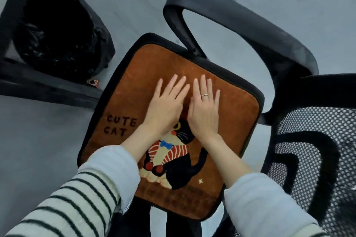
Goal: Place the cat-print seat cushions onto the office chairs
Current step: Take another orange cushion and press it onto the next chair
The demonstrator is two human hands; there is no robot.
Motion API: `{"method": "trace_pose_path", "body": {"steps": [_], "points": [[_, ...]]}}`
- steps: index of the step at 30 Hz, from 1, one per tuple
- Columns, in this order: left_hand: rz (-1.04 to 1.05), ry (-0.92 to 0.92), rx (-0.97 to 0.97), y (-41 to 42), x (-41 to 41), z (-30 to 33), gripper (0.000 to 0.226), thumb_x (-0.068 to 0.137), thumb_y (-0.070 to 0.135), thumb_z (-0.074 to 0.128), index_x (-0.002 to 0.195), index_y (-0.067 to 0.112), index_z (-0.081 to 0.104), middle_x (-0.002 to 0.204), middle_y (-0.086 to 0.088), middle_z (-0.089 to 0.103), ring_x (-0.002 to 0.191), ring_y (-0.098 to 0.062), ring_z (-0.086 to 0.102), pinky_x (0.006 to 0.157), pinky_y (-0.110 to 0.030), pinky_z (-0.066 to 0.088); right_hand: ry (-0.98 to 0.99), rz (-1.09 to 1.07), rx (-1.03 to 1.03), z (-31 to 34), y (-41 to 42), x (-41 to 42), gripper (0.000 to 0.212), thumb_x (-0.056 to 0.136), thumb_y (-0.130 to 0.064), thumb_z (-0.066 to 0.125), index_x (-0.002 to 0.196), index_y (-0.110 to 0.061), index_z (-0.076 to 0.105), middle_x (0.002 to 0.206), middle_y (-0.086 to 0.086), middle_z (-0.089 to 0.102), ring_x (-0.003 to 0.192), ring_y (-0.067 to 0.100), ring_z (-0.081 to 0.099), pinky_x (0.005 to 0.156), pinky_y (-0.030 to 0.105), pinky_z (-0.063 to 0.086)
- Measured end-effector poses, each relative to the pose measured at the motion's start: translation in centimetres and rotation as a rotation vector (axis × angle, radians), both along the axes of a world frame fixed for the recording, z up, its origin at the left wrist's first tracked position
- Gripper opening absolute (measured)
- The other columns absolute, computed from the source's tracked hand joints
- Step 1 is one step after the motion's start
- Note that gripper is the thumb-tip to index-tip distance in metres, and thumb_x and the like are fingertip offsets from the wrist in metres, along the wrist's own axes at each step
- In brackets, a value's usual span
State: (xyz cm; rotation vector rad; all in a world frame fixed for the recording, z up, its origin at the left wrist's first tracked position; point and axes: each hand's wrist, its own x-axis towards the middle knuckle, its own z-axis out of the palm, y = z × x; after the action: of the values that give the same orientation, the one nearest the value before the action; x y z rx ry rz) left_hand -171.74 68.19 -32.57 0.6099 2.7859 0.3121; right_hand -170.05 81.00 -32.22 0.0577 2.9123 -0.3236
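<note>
Hands, left hand and right hand, press flat, fingers spread, side by side on cat-print seat cushion centred atop office chair seat.

Armrest and mesh backrest crowd the cushion's right; left lies open.

The cushion lies on the chair seat, both hands flat on it side by side: left hand, right hand; armrest behind, backrest right, bin left
</note>
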Motion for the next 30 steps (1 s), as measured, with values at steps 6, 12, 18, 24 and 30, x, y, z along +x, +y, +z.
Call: {"method": "trace_pose_path", "body": {"steps": [6,12,18,24,30], "points": [[-0.014,0.068,-0.028,-2.3,-2.0,-3.8,0.053,0.097,0.041,0.028,0.148,0.026,0.025,0.156,0.001,0.023,0.145,-0.024,0.018,0.117,-0.047,0.008,0.087,-0.133,0.149,-3.8,3.0,1.7,0.053,0.099,-0.036,0.029,0.148,-0.017,0.028,0.156,0.003,0.025,0.145,0.02,0.018,0.119,0.043,0.007],[0.324,0.052,-0.093,-6.0,-5.9,-3.2,0.057,0.098,0.039,0.021,0.151,0.019,0.011,0.159,-0.007,0.007,0.147,-0.028,0.004,0.116,-0.056,0.004,0.031,-0.603,0.162,-2.7,5.7,2.2,0.06,0.097,-0.037,0.025,0.151,-0.013,0.016,0.159,0.007,0.012,0.147,0.024,0.009,0.119,0.051,0.006],[0.175,0.011,-0.003,2.7,-5.1,-2.1,0.063,0.096,0.047,0.021,0.151,0.023,0.001,0.159,-0.01,-0.006,0.146,-0.031,-0.006,0.114,-0.061,-0.002,0.018,-0.633,0.158,-2.6,4.7,1.6,0.059,0.097,-0.042,0.023,0.151,-0.022,0.01,0.16,0.004,0.003,0.148,0.023,0.0,0.117,0.054,-0.002],[0.316,0.033,-0.085,6.3,-5.0,-3.4,0.064,0.096,0.049,0.015,0.151,0.019,0.0,0.158,-0.015,-0.003,0.146,-0.034,-0.004,0.111,-0.066,0.0,0.041,-0.646,0.22,-3.8,4.7,1.8,0.06,0.096,-0.043,0.018,0.151,-0.023,0.005,0.16,0.003,0.001,0.148,0.022,-0.001,0.116,0.053,-0.005],[0.533,0.055,-0.049,1.3,-9.4,-3.7,0.059,0.099,0.037,0.012,0.15,0.008,0.004,0.159,-0.008,0.003,0.147,-0.022,0.001,0.116,-0.057,0.001,0.051,-0.672,0.19,-3.6,4.8,2.5,0.06,0.096,-0.043,0.022,0.151,-0.022,0.012,0.16,0.003,0.006,0.148,0.023,0.004,0.117,0.055,-0.001]]}}
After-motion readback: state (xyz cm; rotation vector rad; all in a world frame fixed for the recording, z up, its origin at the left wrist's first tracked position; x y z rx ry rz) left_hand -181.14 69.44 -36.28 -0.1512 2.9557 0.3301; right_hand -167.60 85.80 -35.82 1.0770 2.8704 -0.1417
